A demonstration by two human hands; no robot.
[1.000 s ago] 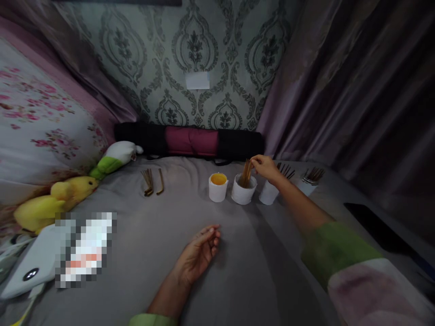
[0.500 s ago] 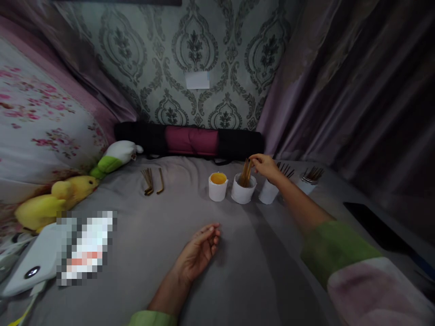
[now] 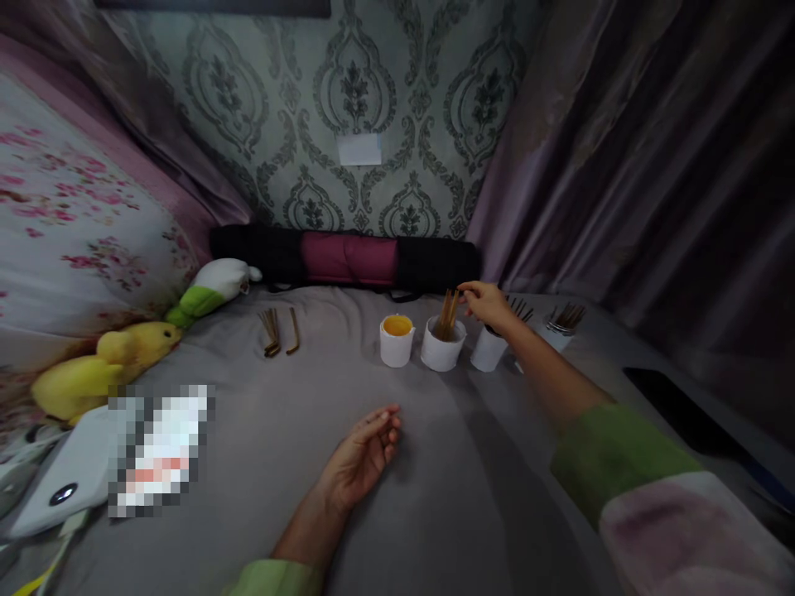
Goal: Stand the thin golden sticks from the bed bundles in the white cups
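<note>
My right hand (image 3: pixel 488 303) reaches out over a row of white cups on the grey bedsheet (image 3: pixel 248 414). Its fingertips are pinched beside the tops of the brown sticks (image 3: pixel 447 315) that stand in the middle cup (image 3: pixel 441 348); whether they grip one I cannot tell. To its left stands a cup with yellow inside (image 3: pixel 396 340). Behind my wrist is a third cup (image 3: pixel 489 348) with dark sticks, and farther right a fourth holder (image 3: pixel 561 324) with sticks. My left hand (image 3: pixel 363 457) rests on the sheet, fingers loosely curled and holding nothing.
Loose brown sticks (image 3: pixel 278 330) lie on the sheet at the back left. Yellow (image 3: pixel 103 367) and green-white (image 3: pixel 211 290) soft toys sit at the left, with a white device (image 3: pixel 62 480) nearer. A black-and-maroon roll (image 3: pixel 348 258) lies against the wall. A dark flat object (image 3: pixel 671 406) lies at the right.
My right hand has lifted slightly at the stick tops. The view has shifted a little. My left hand has not moved.
</note>
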